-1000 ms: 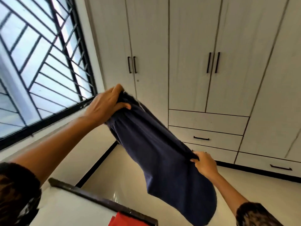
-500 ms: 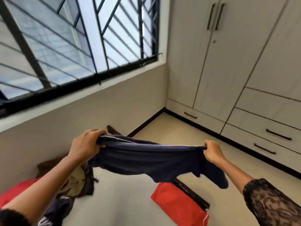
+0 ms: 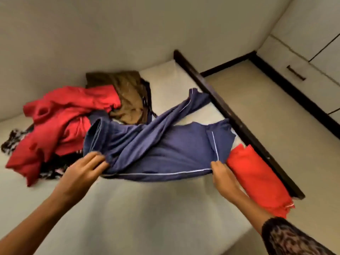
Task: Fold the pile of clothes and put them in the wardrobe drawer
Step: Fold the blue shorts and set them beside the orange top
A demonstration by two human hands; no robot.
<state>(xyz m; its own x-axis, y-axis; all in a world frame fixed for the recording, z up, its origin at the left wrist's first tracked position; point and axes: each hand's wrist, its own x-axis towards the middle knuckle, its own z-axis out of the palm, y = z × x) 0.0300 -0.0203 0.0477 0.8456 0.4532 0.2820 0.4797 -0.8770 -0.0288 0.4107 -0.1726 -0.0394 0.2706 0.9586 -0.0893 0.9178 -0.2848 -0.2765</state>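
Observation:
A navy garment with thin white piping lies spread and partly twisted on the white mattress. My left hand holds its near left edge, and my right hand pinches its near right corner at the piping. Behind it on the left sits the pile: a crumpled red garment, a brown one and dark patterned cloth. A folded red garment lies at the mattress's right edge, beside my right hand.
A dark wooden bed rail runs along the mattress's right side. Beyond it are beige floor and the wardrobe's bottom drawer with a dark handle at the upper right. A plain wall stands behind the bed.
The navy garment, held stretched in the air between both hands, has come down onto the mattress. My view has swung from the wardrobe and window down to the bed.

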